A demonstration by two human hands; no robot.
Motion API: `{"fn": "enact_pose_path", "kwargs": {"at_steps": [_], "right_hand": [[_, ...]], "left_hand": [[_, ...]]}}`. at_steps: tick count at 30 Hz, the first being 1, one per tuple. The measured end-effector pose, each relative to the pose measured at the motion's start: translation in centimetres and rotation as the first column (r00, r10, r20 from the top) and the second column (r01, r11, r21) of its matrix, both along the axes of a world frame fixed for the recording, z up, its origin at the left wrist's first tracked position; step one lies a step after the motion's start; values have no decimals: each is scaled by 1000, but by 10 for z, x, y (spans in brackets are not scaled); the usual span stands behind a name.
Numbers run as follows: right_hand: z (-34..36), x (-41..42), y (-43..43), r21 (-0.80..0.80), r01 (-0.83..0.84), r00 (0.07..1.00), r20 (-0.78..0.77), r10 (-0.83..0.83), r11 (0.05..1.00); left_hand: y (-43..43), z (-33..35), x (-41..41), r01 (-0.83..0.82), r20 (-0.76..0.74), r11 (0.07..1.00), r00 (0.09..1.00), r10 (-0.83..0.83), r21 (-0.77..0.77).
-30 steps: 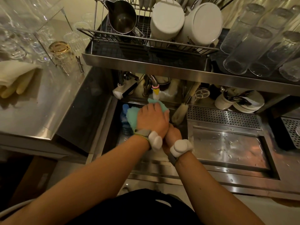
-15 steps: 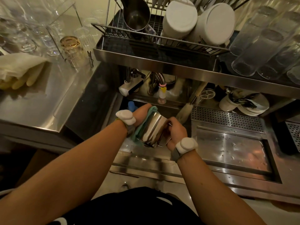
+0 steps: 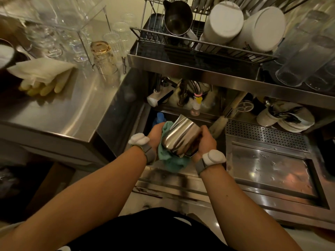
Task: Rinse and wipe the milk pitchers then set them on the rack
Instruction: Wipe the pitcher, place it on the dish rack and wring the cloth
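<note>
Over the sink, both hands cradle a shiny steel pitcher against teal cloth

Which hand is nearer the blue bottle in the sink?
Left. The left hand, holding the green cloth, sits just below the blue bottle; the right hand is across the pitcher.

Stainless steel counter left of the sink basin; perforated drain board right of it; steel shelf above; cream wall behind; dim warm light.
</note>
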State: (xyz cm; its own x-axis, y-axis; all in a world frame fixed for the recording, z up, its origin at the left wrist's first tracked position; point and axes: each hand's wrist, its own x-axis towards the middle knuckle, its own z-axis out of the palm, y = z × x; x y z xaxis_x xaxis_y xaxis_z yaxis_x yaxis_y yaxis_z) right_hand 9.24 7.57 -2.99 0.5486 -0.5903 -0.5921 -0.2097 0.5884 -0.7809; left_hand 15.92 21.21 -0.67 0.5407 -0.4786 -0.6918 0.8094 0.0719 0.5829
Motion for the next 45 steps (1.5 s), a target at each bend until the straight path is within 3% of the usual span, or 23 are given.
{"fn": "enact_pose_path", "kwargs": {"at_steps": [3, 5, 7, 9, 11, 16, 20, 24, 27, 29, 31, 34, 39, 45], "right_hand": [[18, 10, -6, -154, -25, 999, -31, 20, 988], [31, 18, -4, -343, -94, 994, -91, 66, 935], [47, 24, 0, -413, -122, 990, -109, 84, 903], [61, 31, 6, -422, -151, 988, -96, 121, 894], [80, 34, 12, -455, -223, 975, -111, 193, 862], [130, 41, 15, -575, -408, 909, -180, 377, 709], [180, 50, 21, -675, -419, 888, -165, 429, 608], [236, 67, 32, -838, -391, 861, -188, 473, 380], [273, 88, 37, -867, -312, 885, -115, 451, 390], [292, 106, 38, -884, -291, 883, -101, 459, 365], [305, 122, 42, -921, -296, 861, -142, 488, 254], [319, 139, 52, -942, -298, 851, -188, 490, 156], [313, 160, 64, -950, -253, 890, -154, 428, 184], [283, 181, 52, -944, -309, 904, -251, 347, 121]], "left_hand": [[5, 0, 3, 54, 8, 998, 998, -54, 25], [6, 8, 17, 76, 156, 987, 983, -99, 144], [4, 21, 33, 66, 369, 921, 903, -219, 384], [6, 39, 46, 25, 473, 813, 803, -363, 581], [11, 67, 54, -6, 577, 760, 655, -488, 650], [25, 139, 68, -309, 735, 672, 382, -561, 673], [41, 189, 71, -519, 714, 543, 211, -667, 661], [66, 236, 80, -590, 736, 553, 109, -668, 589], [79, 268, 90, -585, 792, 624, 53, -609, 519], [83, 284, 97, -544, 846, 701, 31, -532, 460], [85, 296, 106, -492, 894, 766, 58, -444, 413], [84, 307, 126, -493, 912, 774, 119, -393, 398], [82, 290, 153, -500, 930, 786, 141, -339, 362], [79, 259, 175, -409, 896, 798, 238, -375, 443]]}}
